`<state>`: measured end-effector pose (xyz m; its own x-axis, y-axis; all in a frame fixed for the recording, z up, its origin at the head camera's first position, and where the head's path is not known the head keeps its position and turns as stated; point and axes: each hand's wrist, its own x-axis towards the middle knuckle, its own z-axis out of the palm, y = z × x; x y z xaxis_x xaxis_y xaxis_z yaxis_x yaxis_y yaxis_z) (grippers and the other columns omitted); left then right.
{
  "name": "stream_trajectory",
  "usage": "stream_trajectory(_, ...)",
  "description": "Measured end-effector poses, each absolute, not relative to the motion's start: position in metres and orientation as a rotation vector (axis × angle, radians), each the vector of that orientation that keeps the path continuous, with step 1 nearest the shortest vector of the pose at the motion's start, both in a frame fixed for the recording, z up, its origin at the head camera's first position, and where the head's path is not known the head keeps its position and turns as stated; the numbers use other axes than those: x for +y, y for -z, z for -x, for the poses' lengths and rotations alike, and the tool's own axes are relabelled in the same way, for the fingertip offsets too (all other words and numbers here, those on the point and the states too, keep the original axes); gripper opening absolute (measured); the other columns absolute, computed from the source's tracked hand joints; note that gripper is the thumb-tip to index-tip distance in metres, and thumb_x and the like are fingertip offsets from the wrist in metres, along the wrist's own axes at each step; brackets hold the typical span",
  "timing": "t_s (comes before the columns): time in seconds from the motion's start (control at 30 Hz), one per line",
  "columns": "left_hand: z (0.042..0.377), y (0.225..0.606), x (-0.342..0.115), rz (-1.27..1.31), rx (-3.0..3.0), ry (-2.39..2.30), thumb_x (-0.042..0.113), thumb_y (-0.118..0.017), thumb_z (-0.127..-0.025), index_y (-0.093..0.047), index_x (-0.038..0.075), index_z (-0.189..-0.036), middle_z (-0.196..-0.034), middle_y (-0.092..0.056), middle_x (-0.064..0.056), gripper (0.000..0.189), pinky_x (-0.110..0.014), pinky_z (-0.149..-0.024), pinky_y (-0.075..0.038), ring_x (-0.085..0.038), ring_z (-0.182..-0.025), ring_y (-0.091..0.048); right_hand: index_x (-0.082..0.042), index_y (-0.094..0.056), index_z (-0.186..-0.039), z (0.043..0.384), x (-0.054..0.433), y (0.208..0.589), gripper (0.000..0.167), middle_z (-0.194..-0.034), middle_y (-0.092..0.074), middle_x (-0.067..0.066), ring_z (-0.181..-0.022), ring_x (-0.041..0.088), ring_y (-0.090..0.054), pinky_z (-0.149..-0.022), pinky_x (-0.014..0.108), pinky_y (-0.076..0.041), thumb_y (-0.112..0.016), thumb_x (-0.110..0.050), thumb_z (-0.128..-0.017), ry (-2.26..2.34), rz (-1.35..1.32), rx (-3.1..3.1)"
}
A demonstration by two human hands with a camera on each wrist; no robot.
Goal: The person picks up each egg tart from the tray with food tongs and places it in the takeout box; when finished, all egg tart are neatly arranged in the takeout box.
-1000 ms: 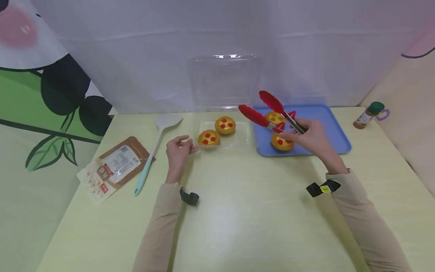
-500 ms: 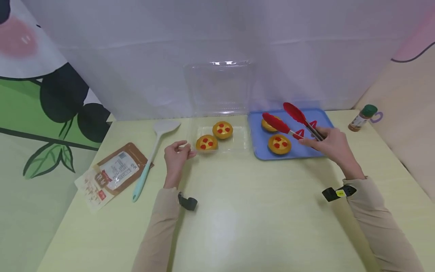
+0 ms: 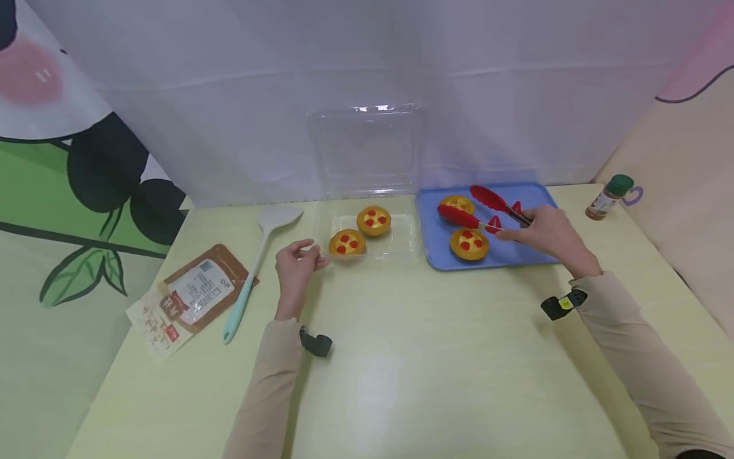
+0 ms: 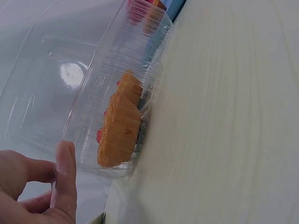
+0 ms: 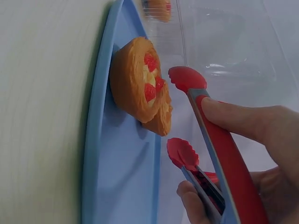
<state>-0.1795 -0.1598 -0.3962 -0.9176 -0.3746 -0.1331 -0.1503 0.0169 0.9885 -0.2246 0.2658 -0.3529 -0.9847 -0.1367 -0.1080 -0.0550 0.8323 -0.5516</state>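
My left hand (image 3: 295, 268) pinches the near left rim of a clear hinged plastic box (image 4: 84, 112) between thumb and fingers. Two egg tarts with red toppings lie inside, a front tart (image 3: 346, 243) and a back tart (image 3: 374, 220). With my right hand (image 3: 553, 233) I grip red-tipped tongs (image 5: 229, 154), arms spread apart. Their tips hang over the blue tray (image 3: 518, 252), overlapping the far tart (image 3: 459, 202) in the head view. Nearer the tray's front edge sits another tart (image 5: 133, 79), just beside the tongs.
A spatula (image 3: 252, 280) with a pale green handle lies left of the box. Beside it is a brown and white food pouch (image 3: 197, 287). At the far right stands a green-capped spice jar (image 3: 608, 199). The box's raised lid (image 3: 367, 153) leans against the white backdrop.
The tongs first moved right, off the tarts, then came back left and lower, toward the far tart. My left hand has stayed at the box rim. The head view has shifted slightly.
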Motion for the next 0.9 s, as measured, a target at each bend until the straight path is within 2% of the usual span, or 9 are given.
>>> stream_trajectory(0.37,0.181,0.397,-0.161,-0.558,-2.102,2.041,0.002,-0.058,-0.095,-0.054,-0.013,-0.125,-0.080,-0.054,-0.007,0.034,-0.016,-0.064,-0.060,-0.002,-0.056,-0.066,-0.009,-0.040,-0.062,0.241,0.245,0.351,0.056,-0.055,-0.024,-0.004,-0.047,0.014,-0.027,-0.042,0.024,-0.020,-0.079,-0.046,-0.078,0.798,0.130,2.874)
stream_trajectory(0.63,0.182,0.400,-0.163,-0.580,-2.112,2.031,0.003,-0.060,-0.095,-0.055,-0.012,-0.126,-0.081,-0.055,-0.007,0.035,-0.016,-0.064,-0.060,-0.002,-0.056,-0.065,-0.013,-0.030,-0.059,0.245,0.237,0.353,0.060,-0.056,-0.019,-0.004,-0.048,0.012,-0.022,-0.044,0.023,-0.017,-0.079,-0.042,-0.078,0.786,0.141,2.880)
stream_trajectory(0.9,0.181,0.401,-0.158,-0.517,-2.028,2.064,-0.003,-0.059,-0.092,-0.056,-0.016,-0.120,-0.074,-0.056,-0.007,0.031,-0.017,-0.061,-0.061,-0.005,-0.055,-0.067,-0.004,-0.049,-0.063,0.248,0.238,0.356,0.045,-0.055,-0.021,-0.004,-0.047,0.011,-0.023,-0.044,0.022,-0.016,-0.078,-0.034,-0.081,0.801,0.173,2.855)
